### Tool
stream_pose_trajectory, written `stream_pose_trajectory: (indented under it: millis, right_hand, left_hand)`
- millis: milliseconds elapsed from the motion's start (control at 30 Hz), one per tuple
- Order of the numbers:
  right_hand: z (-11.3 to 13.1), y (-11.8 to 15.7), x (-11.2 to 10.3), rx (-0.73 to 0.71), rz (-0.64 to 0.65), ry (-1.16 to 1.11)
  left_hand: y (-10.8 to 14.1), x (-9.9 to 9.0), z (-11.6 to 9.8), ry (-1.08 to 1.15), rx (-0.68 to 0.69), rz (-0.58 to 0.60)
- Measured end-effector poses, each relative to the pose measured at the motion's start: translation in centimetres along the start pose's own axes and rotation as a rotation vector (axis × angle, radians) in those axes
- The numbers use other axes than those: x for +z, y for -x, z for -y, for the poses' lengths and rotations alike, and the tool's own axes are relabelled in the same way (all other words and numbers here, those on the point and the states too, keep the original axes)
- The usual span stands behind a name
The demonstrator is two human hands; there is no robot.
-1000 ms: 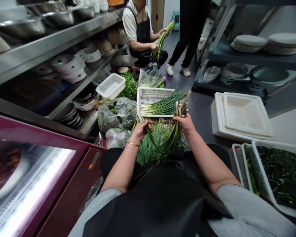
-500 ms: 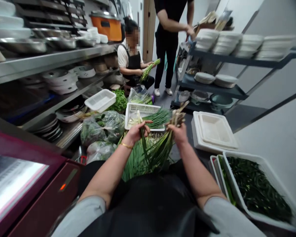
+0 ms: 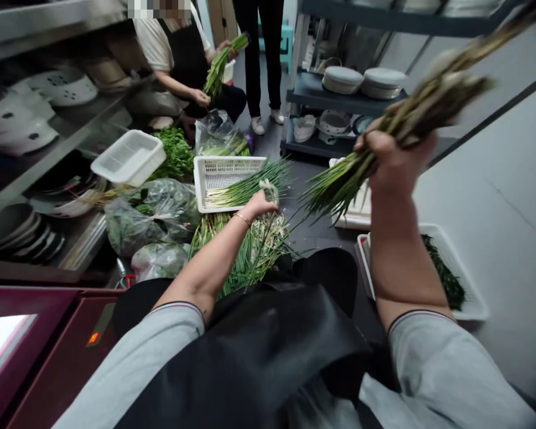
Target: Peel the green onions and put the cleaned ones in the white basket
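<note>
On the grey kitchen floor, head view: the right hand has swung up and outward since the last frames, closed around a thick bundle of long green stalks with brownish root ends – now well apart from the loose green heap below. The left hand has fingers together on a pale, looped strand, beside the white perforated plastic basket; slim green-and-white stalks lie in it, tips over the right edge.

Clear plastic bags of greens crowd the heap's left side. Raised bundle and right forearm partly hide the white tubs – contents unseen. Beyond, a seated co-worker holds a green bunch.
</note>
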State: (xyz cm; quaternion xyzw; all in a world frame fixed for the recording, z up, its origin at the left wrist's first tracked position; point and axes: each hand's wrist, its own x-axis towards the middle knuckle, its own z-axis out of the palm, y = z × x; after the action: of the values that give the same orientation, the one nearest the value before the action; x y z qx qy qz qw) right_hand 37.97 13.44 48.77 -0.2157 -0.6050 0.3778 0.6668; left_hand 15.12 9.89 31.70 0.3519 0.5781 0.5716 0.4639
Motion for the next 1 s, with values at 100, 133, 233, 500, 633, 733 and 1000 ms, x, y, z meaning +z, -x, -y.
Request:
stream_pose_trajectory:
  millis: [100,133,233,500,633,733,1000]
  right_hand:
    - [-2.9,0.6,2.0,0.280,0.097,-0.146]
    - [-4.0,1.1,2.8,0.382,0.114,-0.219]
    - [-6.9,3.1,6.3,0.674,0.128,-0.390]
    - [-9.8,10.7,14.9,0.865,0.157,-0.342]
    - [-9.5,12.9,16.0,0.668,0.189,-0.150]
    - [-9.5,13.8,15.9,0.595,0.234,-0.069]
    - [-11.5,16.0,13.8,0.541,0.100,0.003]
  left_hand:
    - [1.6,-0.4,-2.7,-0.074,0.151,-0.086]
    - [2.6,-0.8,-3.7,-0.039,0.218,-0.070]
    - [6.3,-2.0,-5.4,0.030,0.285,0.066]
    - [10.7,-5.8,-0.7,-0.187,0.377,-0.219]
    - [11.1,-7.6,-1.4,-0.266,0.427,-0.279]
    - [11.8,-7.7,-1.8,-0.283,0.515,-0.345]
    - [12.1,-5.7,2.6,-0.430,0.341,-0.114]
